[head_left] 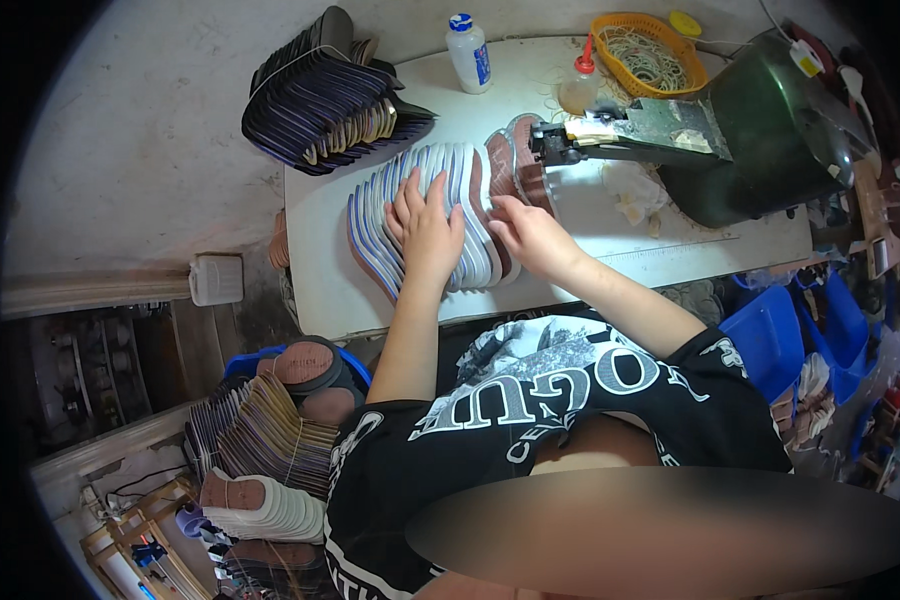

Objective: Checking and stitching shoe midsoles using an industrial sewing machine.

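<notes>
A fanned row of shoe soles (368, 222) with white, blue and grey edges lies on the white table. My left hand (430, 228) rests on top of this row, its fingers spread over the edges. At the row's right end, my right hand (535, 240) has its fingers curled at the edge of a brown-faced shoe sole (482, 180). Beyond that hand, more brown soles (523, 160) lie partly under the head of a dark green sewing-type machine (660, 130). The soles' lower parts are partly hidden by my hands.
Dark bundled soles (320, 110) stand at the back left. A white bottle (469, 60), a red-tipped squeeze bottle (578, 90) and an orange basket (620, 72) of rubber bands line the back. Tied sole stacks (270, 435) stand at lower left; blue bins (765, 330) sit right.
</notes>
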The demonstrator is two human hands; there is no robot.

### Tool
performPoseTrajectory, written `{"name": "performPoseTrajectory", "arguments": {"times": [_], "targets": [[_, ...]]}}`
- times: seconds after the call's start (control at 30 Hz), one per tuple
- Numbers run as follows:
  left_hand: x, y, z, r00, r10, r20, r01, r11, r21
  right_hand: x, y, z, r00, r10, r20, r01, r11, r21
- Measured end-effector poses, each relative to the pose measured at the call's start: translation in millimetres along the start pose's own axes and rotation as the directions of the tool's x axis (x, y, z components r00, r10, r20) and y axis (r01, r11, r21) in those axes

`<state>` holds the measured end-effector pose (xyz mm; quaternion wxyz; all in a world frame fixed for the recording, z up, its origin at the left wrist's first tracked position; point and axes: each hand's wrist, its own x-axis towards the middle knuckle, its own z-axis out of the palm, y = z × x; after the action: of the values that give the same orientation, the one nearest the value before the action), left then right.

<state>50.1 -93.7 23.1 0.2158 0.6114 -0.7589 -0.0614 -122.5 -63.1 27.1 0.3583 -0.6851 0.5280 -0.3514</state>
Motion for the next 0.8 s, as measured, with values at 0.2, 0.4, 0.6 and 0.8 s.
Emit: {"name": "performPoseTrajectory", "arguments": {"times": [0.2, 0.4, 0.6, 0.8], "targets": [[2, 2, 8, 0.999, 0.001, -0.046, 0.001, 0.999, 0.050, 7, 27, 4, 0.995, 0.089, -0.035, -0.094, 0.976, -0.196], [4, -1, 6, 0.995, 0.018, -0.101, -0.021, 0.999, -0.030, 11, 1, -10, 0.994, 0.089, 0.065, -0.075, 0.977, -0.197], [1, -7, 4, 0.949, -0.305, -0.080, 0.131, 0.611, -0.781, -28, -64, -74, 0.981, -0.184, 0.053, 0.188, 0.979, -0.083], [15, 56, -47, 0.927, -0.138, 0.349, 0.283, -0.355, -0.891, -41, -36, -68, 0.975, -0.165, 0.151, 0.074, 0.874, 0.480]]}}
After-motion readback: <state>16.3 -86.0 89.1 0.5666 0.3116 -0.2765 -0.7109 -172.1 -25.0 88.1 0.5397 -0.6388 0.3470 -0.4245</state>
